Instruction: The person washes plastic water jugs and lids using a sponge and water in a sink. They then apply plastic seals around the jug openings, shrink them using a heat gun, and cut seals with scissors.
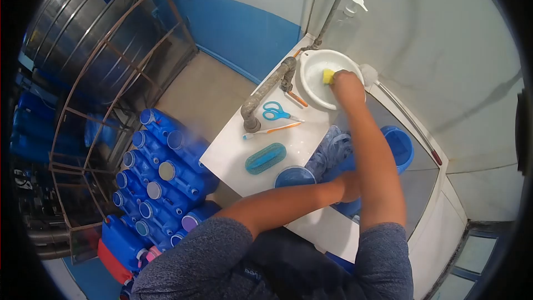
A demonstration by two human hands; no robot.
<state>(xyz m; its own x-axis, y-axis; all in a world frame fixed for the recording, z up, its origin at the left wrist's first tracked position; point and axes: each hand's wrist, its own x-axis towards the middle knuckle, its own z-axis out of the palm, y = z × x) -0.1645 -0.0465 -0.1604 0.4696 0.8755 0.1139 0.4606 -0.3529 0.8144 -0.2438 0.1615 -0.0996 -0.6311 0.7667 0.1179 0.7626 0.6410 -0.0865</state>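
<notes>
My right hand (348, 87) is closed on a yellow sponge (328, 76), over the whitish liquid in a white basin (305, 82) on the counter. My left hand (348, 185) reaches into the sink area, partly behind my right forearm. Its fingers are hidden, so I cannot see what they grip. Blue plastic (347, 208) shows just below that hand. Right of my forearm is a round blue container (401, 149). Crumpled bluish translucent material (332, 147) lies in the sink, beside a blue tub (295, 176) at its near left.
Blue-handled scissors (275, 111), an orange-and-white toothbrush (272, 129) and a teal scrub brush (266, 158) lie on the white counter (230, 158). A grey pipe (269, 88) rises there. A long-handled brush (408, 114) leans right, a pump bottle (345, 22) stands behind. Blue jugs (161, 183) crowd the floor left.
</notes>
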